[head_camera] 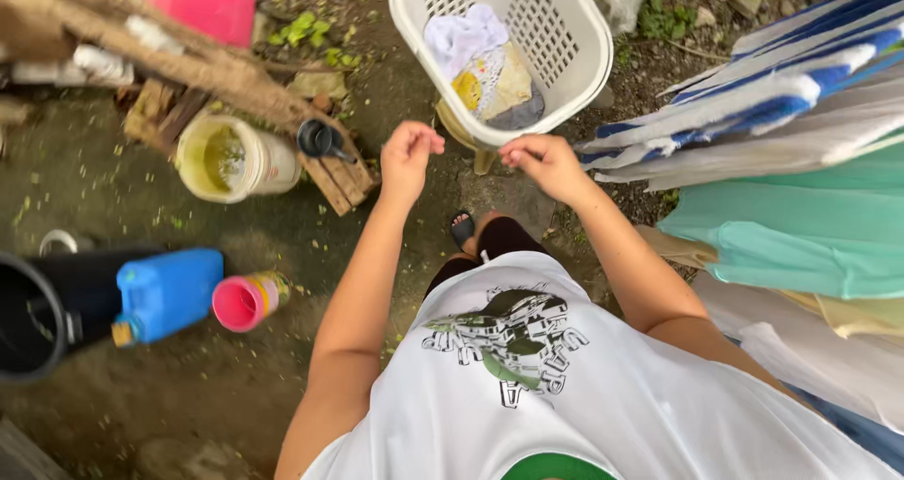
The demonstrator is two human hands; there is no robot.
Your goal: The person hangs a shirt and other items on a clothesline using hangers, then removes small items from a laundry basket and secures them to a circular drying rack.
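Two bare hands up front, both held over the dirt just below a white laundry basket (565, 56). Left hand (408, 155) curled into a loose fist, fingers folded in, nothing visible in it; can't tell if it pinches anything small. Right hand (541, 160) also curled, fingers bent in, knuckles just under the basket's near rim, close to touching or touching, can't tell which. Nothing seen held in it either.

Basket is tilted, w/ slotted walls; inside lie crumpled clothes (485, 66): white piece on top, yellowish and grey ones under. Below the hands: a foot in a black sandal (461, 228) on the ground.

Right side: hung laundry, blue-and-white striped cloth (772, 75) above, teal cloth (810, 226) beneath, pale pieces lower.

Left side, well apart from the hands: white bucket (231, 158) w/ yellowish liquid, a wooden pallet scrap (334, 174) beside it, pink cup (247, 301), blue jerrycan (168, 292) on its side, black tub (38, 315) at the edge.
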